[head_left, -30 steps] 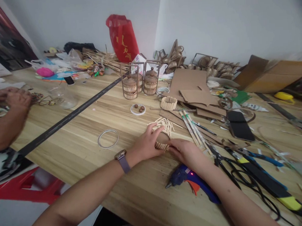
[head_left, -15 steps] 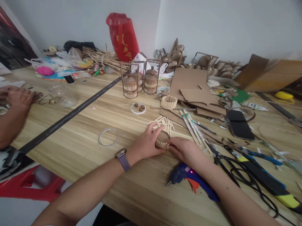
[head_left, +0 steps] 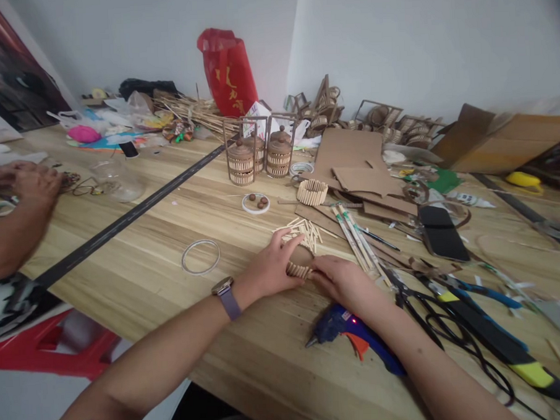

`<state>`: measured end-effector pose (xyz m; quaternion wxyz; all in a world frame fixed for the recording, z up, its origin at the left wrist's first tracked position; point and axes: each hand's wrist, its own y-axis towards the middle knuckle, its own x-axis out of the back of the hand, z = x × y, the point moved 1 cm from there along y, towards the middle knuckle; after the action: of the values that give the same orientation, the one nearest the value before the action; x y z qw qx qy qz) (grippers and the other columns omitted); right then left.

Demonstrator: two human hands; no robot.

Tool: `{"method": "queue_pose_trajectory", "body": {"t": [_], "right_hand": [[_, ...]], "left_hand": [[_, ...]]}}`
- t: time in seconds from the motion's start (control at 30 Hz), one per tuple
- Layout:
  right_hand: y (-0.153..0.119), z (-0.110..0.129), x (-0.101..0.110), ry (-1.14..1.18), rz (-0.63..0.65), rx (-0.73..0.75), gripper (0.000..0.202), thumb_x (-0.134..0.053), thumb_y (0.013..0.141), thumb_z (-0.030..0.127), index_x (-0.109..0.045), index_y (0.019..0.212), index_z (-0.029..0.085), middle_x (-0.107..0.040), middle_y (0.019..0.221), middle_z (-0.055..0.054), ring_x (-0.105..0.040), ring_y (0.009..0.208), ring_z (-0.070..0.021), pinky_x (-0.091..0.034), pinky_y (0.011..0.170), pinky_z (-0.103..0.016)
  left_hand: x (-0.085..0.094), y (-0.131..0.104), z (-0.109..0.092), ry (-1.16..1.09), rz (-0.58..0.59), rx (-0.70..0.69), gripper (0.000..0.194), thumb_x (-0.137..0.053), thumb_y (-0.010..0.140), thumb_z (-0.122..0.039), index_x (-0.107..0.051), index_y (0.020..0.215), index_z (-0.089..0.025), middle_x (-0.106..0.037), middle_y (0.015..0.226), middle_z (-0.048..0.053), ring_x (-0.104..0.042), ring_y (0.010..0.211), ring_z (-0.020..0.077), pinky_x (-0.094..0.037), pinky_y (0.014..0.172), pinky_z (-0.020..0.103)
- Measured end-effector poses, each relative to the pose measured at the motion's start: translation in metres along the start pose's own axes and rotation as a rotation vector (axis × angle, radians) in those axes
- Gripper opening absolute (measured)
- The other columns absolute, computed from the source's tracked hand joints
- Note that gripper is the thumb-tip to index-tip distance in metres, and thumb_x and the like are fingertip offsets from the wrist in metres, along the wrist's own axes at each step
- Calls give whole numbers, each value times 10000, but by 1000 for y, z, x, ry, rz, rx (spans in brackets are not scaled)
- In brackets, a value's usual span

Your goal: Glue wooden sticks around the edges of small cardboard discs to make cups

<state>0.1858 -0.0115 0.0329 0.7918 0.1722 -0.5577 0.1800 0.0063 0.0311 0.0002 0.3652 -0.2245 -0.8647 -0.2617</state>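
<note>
Tabletop (head_left: 250,366): pale wood, black strip (head_left: 132,214) slicing across.
Far left: a co-worker's hands (head_left: 36,183), close together.
White ring (head_left: 184,262): lying flat.
Left hand (head_left: 271,269): grip curled round the stick-walled cup (head_left: 299,271), right beside loose sticks (head_left: 312,233).
Right hand (head_left: 347,282): grip pinching the cup's right edge!
Glue gun (head_left: 330,326): near the right wrist, red light glowing.

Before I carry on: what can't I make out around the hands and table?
All in the head view:
Left side of the stick ring: hidden by the left hand.
Whatever the right hand may be pinching: covered by the hand itself.
Part of the glue gun: behind the right forearm.
Cardboard box: cut off by the right edge.
Print on the white bottle: too small.
</note>
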Motion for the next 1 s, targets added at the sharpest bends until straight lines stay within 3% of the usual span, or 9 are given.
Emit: {"method": "queue_pose_trajectory", "body": {"t": [0.17,0.3,0.4,0.53,0.73,0.83,1.0], "right_hand": [[-1,2,1,-25,-2,-14,173,-502,892,185,-649,983,192,-698,889,-76,-651,818,-211,-475,720,-299],[-4,7,16,-30,-62,-56,343,-593,854,247,-574,1189,176,-695,949,-91,-651,786,-221,-481,689,-314],[-13,9,33,-14,-101,-83,160,-556,882,293,-621,991,197,-678,823,-56,-631,730,-204,-458,648,-294],[-41,5,48,10,56,-180,209,-544,880,352,-586,711,237,-629,653,-10,-575,588,-173,-385,530,-263],[-75,0,41,66,348,-357,112,-692,740,295,-602,698,242,-660,652,2,-573,552,-168,-349,479,-241],[-77,1,33,103,378,-389,121,-729,675,238,-617,721,233,-681,708,-12,-606,611,-188,-395,525,-246],[-81,-6,22,171,334,-327,62,-647,730,212,-607,777,222,-679,742,-23,-611,643,-190,-425,564,-249]], "left_hand": [[0,0,4,-9,13,-20,926,-811,664,-316,-297,1432,-259,-263,1450,143,-373,1336,338,-404,1062,491],[1,-1,7,-44,41,-46,898,-785,683,-289,-291,1432,-255,-235,1465,142,-351,1352,331,-397,1068,487],[2,-2,7,-85,54,-76,919,-776,669,-236,-274,1439,-252,-202,1477,144,-290,1389,322,-343,1111,481],[3,-2,2,-115,41,-46,999,-827,618,-268,-266,1444,-268,-200,1477,144,-262,1399,338,-298,1131,515],[0,-2,-8,-77,-19,-5,1006,-855,596,-252,-292,1429,-244,-241,1458,162,-264,1393,344,-294,1134,523],[-3,-2,-9,-71,-34,-6,985,-833,619,-232,-279,1433,-252,-242,1460,156,-270,1389,342,-306,1128,523],[-5,-2,-10,-45,-42,11,926,-779,652,-183,-279,1431,-208,-253,1452,168,-293,1378,331,-343,1113,496]]}}
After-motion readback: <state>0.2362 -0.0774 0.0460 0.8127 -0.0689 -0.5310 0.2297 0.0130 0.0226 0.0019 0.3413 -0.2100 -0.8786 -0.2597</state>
